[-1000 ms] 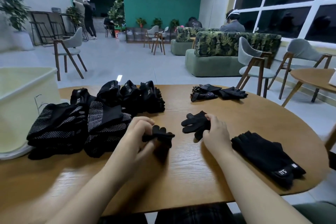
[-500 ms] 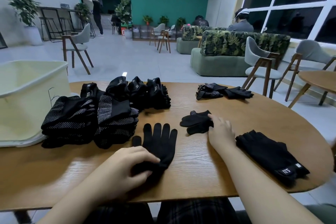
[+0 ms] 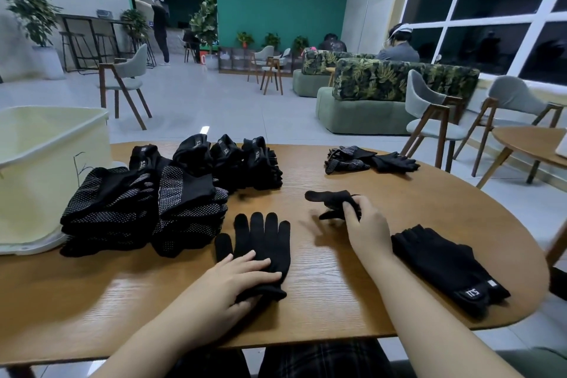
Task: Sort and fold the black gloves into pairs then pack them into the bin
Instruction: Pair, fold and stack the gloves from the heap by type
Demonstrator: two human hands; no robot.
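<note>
Gloves were the whole business here, and one plain black glove point(image 3: 260, 247) had come to lie flat on the round wooden table point(image 3: 337, 294), fingers spread and pointing away from the person; a second earlier it had been a bunched wad in the left hand, and half a second earlier it was only just spread out. The left hand point(image 3: 242, 276) now pressed on its cuff end, fingers laid nearly straight across the fabric and the thumb tucked at the cuff's near edge, pinning rather than gripping. Its likely mate, a crumpled glove point(image 3: 329, 201), sat just to the right and a little farther off; the right hand point(image 3: 366, 224) had curled its fingers round it, where before it had only rested against the heap. That suggested the next step would be lifting the crumpled one over to lay it on the flat one, so this pair was started but not folded.

Near the right forearm lay a flat pair of labelled gloves point(image 3: 445, 267). Stacks of dotted-palm gloves point(image 3: 144, 209) and a row of folded bundles point(image 3: 233, 159) stood to the left, touching or nearly touching the pale bin point(image 3: 52, 163) at the table's left edge. A few loose gloves point(image 3: 368, 159) waited at the far right side. Whether the bin held anything could not be seen.
</note>
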